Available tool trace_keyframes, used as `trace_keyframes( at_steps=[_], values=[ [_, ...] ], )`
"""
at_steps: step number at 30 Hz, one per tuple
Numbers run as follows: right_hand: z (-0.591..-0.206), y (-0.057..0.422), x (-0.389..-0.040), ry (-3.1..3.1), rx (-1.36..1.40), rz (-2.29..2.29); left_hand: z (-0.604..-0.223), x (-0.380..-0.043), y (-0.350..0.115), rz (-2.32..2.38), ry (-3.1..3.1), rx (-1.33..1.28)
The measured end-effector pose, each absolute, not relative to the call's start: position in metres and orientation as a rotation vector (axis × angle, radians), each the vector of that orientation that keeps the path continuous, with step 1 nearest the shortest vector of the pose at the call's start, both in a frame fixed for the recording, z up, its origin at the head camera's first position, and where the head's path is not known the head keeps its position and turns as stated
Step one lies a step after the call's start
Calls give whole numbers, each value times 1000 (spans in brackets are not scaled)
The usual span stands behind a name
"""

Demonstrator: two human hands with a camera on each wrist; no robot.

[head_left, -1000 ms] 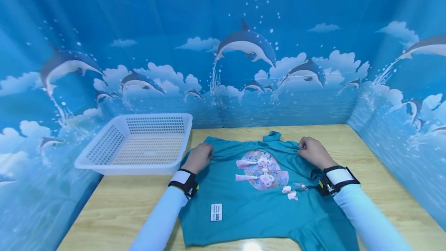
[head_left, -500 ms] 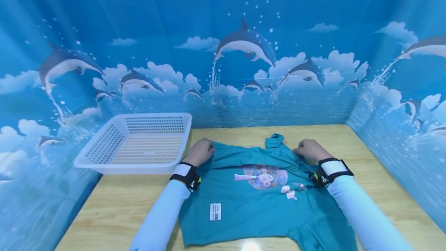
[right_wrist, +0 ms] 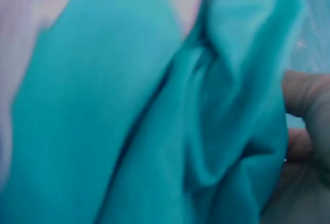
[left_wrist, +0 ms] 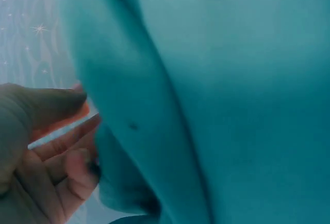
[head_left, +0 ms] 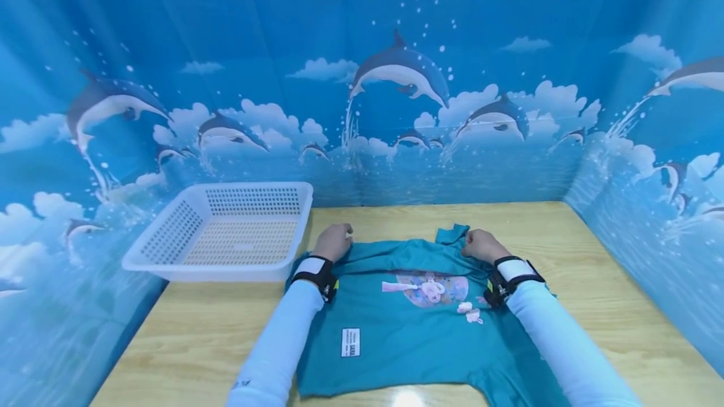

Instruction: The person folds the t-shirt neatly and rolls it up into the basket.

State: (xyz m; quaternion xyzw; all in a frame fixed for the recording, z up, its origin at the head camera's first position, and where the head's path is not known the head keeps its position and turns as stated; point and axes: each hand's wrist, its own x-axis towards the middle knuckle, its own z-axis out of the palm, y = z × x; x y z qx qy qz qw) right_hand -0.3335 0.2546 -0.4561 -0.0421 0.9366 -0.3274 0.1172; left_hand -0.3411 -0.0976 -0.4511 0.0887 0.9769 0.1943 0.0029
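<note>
A teal shirt lies spread on the table, its upper edge turned down in a long fold that covers part of a round floral print. My left hand is at the fold's upper left. In the left wrist view a gap shows between its thumb and loosely bent fingers, their tips right at the cloth edge. At the fold's right end my right hand pinches bunched cloth close to a small upturned flap. The cloth hides the right fingertips in the right wrist view.
A white perforated plastic basket stands at the left, close to my left forearm. The wooden table meets a blue dolphin-print curtain at its back and sides. A white label shows on the shirt's lower left.
The shirt's top edge has folded down toward me over the print. My left hand has shifted right and away from me along the edge; my right hand has moved left toward the flap.
</note>
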Motion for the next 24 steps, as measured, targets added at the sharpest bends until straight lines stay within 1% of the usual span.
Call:
trace_keyframes(
  at_steps=[8, 14, 17, 19, 21, 24],
  values=[
    [-453, 262, -338, 2369, -88, -1432, -455, -337, -100, 542, 2976, 260],
    [-459, 269, -342, 2223, -213, -1496, -455, -337, -100, 546, 2941, 276],
    [-462, 268, -341, 2288, -217, -1469, -455, -337, -101, 587, 2951, 277],
    [-464, 266, -340, 2383, -155, -1472, -456, -337, -102, 629, 2986, 288],
    [-462, 263, -339, 2535, -99, -1450, -455, -338, -103, 703, 3031, 291],
    [-453, 259, -338, 2787, -98, -1372, -451, -339, -104, 837, 3105, 285]
  ],
)
